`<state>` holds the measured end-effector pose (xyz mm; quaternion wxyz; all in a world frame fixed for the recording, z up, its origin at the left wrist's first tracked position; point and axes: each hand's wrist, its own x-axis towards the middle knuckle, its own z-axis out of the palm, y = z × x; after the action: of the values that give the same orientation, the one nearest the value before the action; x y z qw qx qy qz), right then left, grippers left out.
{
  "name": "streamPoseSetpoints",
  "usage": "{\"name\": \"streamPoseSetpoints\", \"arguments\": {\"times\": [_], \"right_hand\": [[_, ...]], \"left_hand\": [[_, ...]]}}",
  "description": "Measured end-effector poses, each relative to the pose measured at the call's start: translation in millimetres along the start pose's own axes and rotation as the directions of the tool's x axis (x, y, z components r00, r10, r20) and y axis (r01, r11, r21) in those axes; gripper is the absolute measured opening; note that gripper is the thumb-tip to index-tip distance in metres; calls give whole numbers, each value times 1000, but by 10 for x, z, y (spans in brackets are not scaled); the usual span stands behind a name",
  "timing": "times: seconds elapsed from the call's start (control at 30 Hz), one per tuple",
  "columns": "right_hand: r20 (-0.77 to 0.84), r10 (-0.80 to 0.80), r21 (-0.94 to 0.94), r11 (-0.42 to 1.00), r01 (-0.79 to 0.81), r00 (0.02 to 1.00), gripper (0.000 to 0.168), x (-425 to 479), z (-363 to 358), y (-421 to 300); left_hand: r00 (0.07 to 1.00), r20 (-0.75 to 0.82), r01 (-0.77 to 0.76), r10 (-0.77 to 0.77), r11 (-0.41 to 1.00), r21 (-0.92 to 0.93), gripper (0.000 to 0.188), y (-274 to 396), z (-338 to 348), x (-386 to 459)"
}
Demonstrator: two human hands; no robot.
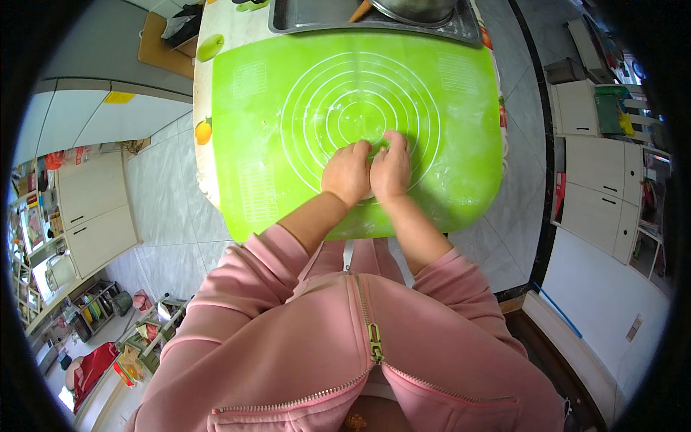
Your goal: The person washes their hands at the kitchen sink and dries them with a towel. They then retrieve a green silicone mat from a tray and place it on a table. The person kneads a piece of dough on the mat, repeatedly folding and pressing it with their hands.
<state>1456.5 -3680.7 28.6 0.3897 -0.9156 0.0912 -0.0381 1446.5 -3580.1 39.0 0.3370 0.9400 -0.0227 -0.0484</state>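
Both hands are side by side on a floured green silicone pastry mat [253,135] printed with white circles. My left hand [348,170] curls palm down, just below the circles' centre. Close against it, my right hand [391,168] has its fingers bent over, a fingertip reaching a little further up the mat. Under and between the palms they grip a pale lump of dough [368,195]. Only a small edge of the dough shows near the wrists; the hands hide the rest.
A dark metal baking tray [324,20] lies along the mat's far edge, with a metal bowl [415,9] and a wooden handle [360,11] on it. A fruit-patterned tablecloth [204,167] shows at the left. Low cabinets [97,194] stand farther off.
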Motion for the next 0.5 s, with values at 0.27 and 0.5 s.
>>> {"name": "streamPoseSetpoints", "arguments": {"times": [0.27, 0.5], "right_hand": [[-48, -211, -190, 962, 199, 976, 27, -180, 25, 265], [14, -189, -225, 956, 187, 982, 26, 180, 147, 263]], "left_hand": [[945, -121, -282, 305, 944, 172, 27, -67, 205, -132], [953, -58, -285, 299, 942, 176, 22, -137, 166, 201]]}}
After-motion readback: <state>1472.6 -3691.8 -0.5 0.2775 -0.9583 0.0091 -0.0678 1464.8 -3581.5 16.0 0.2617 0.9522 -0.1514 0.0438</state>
